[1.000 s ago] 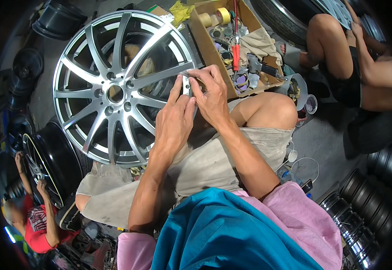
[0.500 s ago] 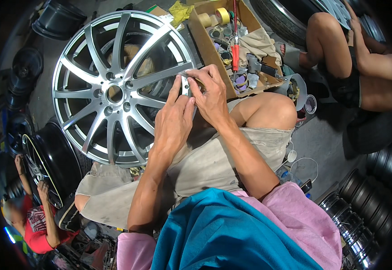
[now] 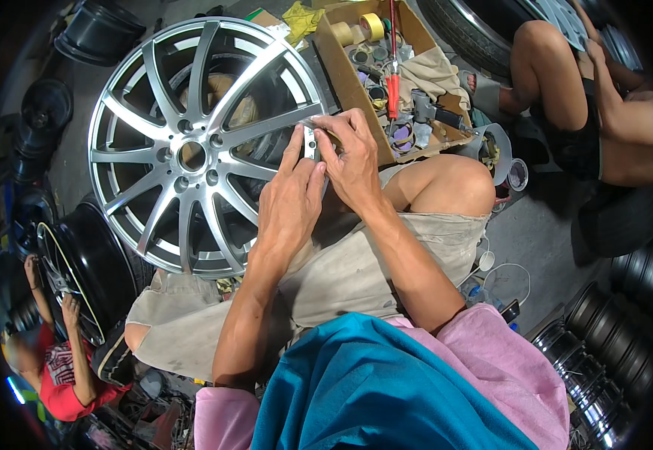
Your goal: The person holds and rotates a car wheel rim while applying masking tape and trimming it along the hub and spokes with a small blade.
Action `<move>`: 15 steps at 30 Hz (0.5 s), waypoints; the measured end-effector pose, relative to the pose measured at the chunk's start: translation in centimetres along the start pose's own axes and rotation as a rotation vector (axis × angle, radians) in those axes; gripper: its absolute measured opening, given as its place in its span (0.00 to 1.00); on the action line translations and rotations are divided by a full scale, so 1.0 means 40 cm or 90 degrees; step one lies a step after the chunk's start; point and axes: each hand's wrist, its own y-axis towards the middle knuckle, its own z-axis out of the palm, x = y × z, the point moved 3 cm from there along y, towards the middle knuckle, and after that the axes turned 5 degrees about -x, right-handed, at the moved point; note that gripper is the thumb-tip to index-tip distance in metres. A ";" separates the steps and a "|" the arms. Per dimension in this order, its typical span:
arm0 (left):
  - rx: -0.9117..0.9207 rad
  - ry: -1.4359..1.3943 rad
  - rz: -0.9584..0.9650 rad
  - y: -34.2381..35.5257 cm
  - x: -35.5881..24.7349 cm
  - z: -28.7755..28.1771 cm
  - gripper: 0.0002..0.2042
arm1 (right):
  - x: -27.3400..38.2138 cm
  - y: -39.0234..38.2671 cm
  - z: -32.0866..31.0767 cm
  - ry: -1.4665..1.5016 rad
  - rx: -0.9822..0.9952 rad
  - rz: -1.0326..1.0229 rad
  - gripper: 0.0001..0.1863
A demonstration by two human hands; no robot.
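A large silver multi-spoke car wheel rim (image 3: 160,156) lies face up in front of my left knee. At its right edge, where a spoke meets the outer lip, sits a short white strip (image 3: 310,142) with dark round marks. My left hand (image 3: 290,196) presses the strip from the left, index finger and thumb on it. From the right, my right hand (image 3: 349,154) pinches at the strip's upper end and side with bent fingers. What lies under the right fingers is partly hidden.
A cardboard box (image 3: 351,112) beyond my right hand holds tape rolls, a red-handled tool (image 3: 392,94), rags and a grey tool. Co-workers sit at the right (image 3: 566,82) and lower left (image 3: 60,367), beside other wheels. Dark rims (image 3: 611,337) stack at the right.
My hands and the strip stay almost still at the rim's edge. The co-worker at the upper right has lowered an arm slightly.
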 end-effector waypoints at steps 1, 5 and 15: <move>0.004 0.002 -0.005 0.000 -0.001 -0.001 0.13 | 0.000 0.000 0.000 0.000 0.000 0.001 0.10; 0.005 0.007 -0.003 0.001 -0.002 0.001 0.13 | 0.000 0.003 -0.002 0.000 0.005 0.002 0.10; 0.010 -0.001 -0.009 -0.001 -0.002 0.003 0.13 | -0.008 -0.001 0.001 0.011 -0.007 -0.006 0.10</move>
